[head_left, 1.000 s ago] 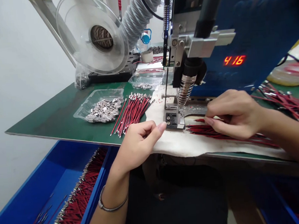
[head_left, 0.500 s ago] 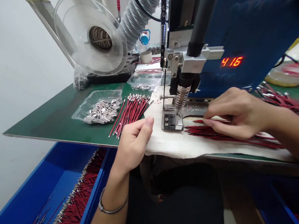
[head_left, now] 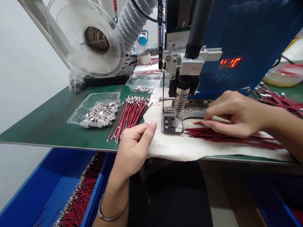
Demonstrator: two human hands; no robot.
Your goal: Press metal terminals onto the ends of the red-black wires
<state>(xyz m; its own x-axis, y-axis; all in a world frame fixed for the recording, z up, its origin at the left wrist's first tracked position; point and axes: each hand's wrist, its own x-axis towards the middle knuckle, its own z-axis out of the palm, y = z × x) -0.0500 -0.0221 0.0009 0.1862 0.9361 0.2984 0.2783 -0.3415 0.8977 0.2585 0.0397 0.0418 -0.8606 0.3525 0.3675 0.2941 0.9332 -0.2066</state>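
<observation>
My left hand [head_left: 133,147] rests at the table's front edge with its fingers curled and pressed together; whether anything is in them I cannot make out. It lies just below a fan of red wires with metal tips [head_left: 131,113] and left of a small metal fixture [head_left: 171,123]. My right hand [head_left: 235,113] lies on a pile of red wires [head_left: 227,136] on a white cloth [head_left: 179,146], pinching one wire between thumb and fingers. A soldering tip [head_left: 179,99] hangs over the fixture.
A clear tray of small metal sleeves [head_left: 97,111] sits on the green table [head_left: 51,119]. Behind stand a clear reel [head_left: 87,38], a grey hose [head_left: 132,18] and a blue machine [head_left: 251,35]. A blue bin [head_left: 43,195] below holds more tipped wires.
My left hand has drawn back a little from the fixture toward the table edge. The machine's red display, which read 416, is now blurred. My right hand has stayed on the wire pile.
</observation>
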